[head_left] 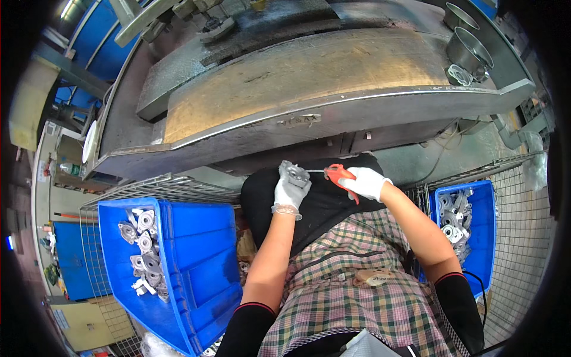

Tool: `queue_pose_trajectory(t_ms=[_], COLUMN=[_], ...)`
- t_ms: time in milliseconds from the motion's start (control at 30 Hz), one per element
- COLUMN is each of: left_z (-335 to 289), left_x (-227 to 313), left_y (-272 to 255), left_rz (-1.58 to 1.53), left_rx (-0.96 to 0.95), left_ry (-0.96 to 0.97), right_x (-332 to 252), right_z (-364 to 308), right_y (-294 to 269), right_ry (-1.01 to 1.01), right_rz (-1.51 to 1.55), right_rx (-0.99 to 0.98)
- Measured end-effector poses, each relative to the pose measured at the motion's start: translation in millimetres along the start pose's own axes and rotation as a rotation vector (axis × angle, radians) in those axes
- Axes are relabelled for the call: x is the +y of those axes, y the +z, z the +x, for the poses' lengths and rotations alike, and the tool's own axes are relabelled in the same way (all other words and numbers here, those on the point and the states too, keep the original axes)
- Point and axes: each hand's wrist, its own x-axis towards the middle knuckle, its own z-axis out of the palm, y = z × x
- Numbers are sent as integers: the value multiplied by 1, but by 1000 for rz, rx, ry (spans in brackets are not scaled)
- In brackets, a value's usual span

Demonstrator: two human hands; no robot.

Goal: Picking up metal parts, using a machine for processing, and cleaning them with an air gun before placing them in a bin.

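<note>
Above my lap, my left hand (291, 195) in a white glove is closed around a small grey metal casting (290, 169). Its finer shape is partly hidden by the fingers. Wrapped in my gloved right hand (369, 184) is a red air blow gun (336, 173). The gun's thin metal nozzle (314, 171) points left at the casting, its tip close to the part; whether they touch I cannot tell.
At my left stands a blue bin (199, 256) with several metal castings (146, 244). Another blue bin (488, 250) at my right holds similar parts, beside wire mesh (523, 226). Ahead is a worn workbench (297, 77) with metal pots (470, 50) at its right end.
</note>
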Motion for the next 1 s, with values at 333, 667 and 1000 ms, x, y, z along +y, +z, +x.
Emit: queue_pose_trajectory(t_ms=[333, 667, 1000], left_z=[-4, -3, -1], left_x=[-3, -3, -3], left_y=[5, 5, 1], left_rz=[-26, 10, 20], left_rx=[27, 87, 94], left_ry=[9, -14, 3], right_x=[-45, -52, -41], right_z=[22, 31, 39], right_y=[7, 13, 13], right_ry=[20, 40, 51], right_rz=[-217, -249, -246], right_rx=[88, 68, 88])
